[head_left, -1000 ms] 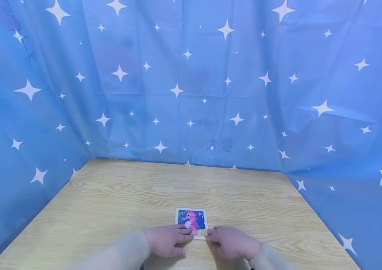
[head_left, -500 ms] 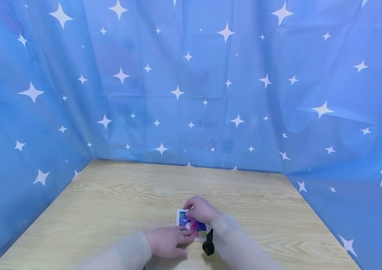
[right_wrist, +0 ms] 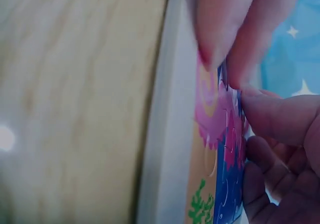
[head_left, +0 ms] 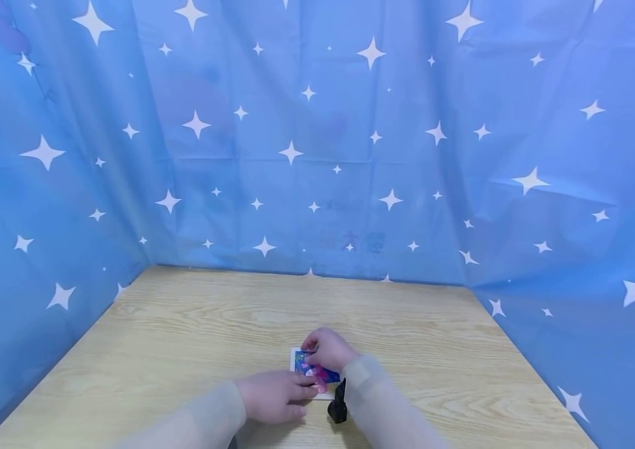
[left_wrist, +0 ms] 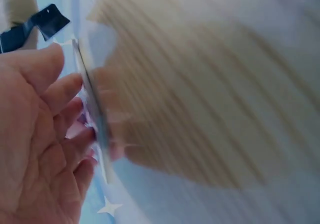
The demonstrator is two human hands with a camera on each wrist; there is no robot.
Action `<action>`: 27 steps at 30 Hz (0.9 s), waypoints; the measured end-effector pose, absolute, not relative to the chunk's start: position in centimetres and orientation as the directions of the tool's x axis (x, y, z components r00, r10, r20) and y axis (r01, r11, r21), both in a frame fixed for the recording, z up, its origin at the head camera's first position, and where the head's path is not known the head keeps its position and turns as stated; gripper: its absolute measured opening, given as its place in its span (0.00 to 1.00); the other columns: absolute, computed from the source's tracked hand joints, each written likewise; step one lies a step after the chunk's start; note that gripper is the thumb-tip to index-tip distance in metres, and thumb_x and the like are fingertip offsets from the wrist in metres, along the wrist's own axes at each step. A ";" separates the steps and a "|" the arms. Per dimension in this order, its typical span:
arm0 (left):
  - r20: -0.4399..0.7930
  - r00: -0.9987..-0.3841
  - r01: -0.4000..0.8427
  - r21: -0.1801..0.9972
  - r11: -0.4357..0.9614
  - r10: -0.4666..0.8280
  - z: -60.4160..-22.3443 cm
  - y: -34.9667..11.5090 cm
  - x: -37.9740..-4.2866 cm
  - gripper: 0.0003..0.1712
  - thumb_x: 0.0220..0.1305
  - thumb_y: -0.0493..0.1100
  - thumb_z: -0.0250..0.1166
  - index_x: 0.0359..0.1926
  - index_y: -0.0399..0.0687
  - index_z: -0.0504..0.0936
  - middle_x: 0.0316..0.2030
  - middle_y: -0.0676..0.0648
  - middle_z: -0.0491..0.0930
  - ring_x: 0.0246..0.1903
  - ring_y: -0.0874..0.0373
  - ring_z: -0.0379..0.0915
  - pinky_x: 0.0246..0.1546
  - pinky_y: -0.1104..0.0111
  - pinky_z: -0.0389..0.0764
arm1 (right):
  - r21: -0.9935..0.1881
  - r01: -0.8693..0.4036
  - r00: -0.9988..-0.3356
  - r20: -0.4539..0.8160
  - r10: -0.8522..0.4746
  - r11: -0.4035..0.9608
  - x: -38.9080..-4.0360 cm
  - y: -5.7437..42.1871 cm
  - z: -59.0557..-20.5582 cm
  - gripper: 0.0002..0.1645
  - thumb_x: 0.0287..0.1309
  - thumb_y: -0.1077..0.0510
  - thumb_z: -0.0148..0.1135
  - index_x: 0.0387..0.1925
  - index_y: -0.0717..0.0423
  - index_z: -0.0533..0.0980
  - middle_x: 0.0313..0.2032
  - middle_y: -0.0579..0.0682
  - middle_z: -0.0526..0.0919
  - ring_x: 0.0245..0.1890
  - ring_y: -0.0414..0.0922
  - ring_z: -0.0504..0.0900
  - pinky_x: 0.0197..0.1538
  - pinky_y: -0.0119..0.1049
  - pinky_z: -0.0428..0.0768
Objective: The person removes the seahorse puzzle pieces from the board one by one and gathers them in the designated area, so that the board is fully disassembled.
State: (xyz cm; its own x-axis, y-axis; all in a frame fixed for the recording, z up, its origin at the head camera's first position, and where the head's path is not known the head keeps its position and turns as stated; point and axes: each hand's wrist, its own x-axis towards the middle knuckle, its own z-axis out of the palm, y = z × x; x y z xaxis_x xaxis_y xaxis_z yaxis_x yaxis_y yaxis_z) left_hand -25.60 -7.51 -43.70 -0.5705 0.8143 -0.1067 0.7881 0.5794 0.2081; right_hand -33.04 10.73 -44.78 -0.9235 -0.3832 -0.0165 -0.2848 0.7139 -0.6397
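Observation:
A small jigsaw puzzle (head_left: 298,360) in a white frame lies on the table, with a pink seahorse on dark blue. My left hand (head_left: 272,396) reaches in from the left and rests extended fingers on the lower part of the picture. Over the upper part arches my right hand (head_left: 331,349), fingers bent, with the fingertips near the far edge and the thumb lower on the picture. In the right wrist view, cut lines between the puzzle pieces (right_wrist: 231,179) show, and fingertips of both hands meet the picture closely. Whether the right fingers pinch a piece is hidden.
A wood-grain table (head_left: 210,324) spreads around the puzzle. Blue curtains (head_left: 295,125) with white stars enclose its back and sides. A black strap mount (head_left: 338,404) hangs at my right wrist, beside the puzzle's near right corner.
My right hand has moved from the puzzle's lower right side up to its far edge, crossing over the right part of the picture. The left hand has stayed almost in place.

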 end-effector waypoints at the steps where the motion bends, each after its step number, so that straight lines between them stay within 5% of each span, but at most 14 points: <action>1: -0.104 -0.571 0.790 0.201 0.579 0.815 -43.8 -7.6 -25.6 0.29 0.71 0.58 0.51 0.68 0.57 0.68 0.68 0.51 0.65 0.68 0.55 0.58 0.66 0.60 0.63 | -0.632 -0.290 -0.924 -0.012 -0.383 0.719 -33.1 10.7 -44.8 0.09 0.49 0.65 0.71 0.35 0.55 0.82 0.33 0.45 0.76 0.36 0.43 0.74 0.46 0.44 0.76; 27: -0.155 -0.608 0.731 0.273 0.625 0.779 -43.9 -8.0 -26.2 0.28 0.70 0.59 0.50 0.69 0.65 0.66 0.68 0.57 0.65 0.69 0.55 0.56 0.64 0.44 0.60 | -0.598 -0.278 -0.937 -0.004 -0.349 0.752 -32.8 10.3 -45.2 0.07 0.53 0.63 0.69 0.36 0.54 0.85 0.32 0.43 0.76 0.34 0.42 0.75 0.46 0.45 0.77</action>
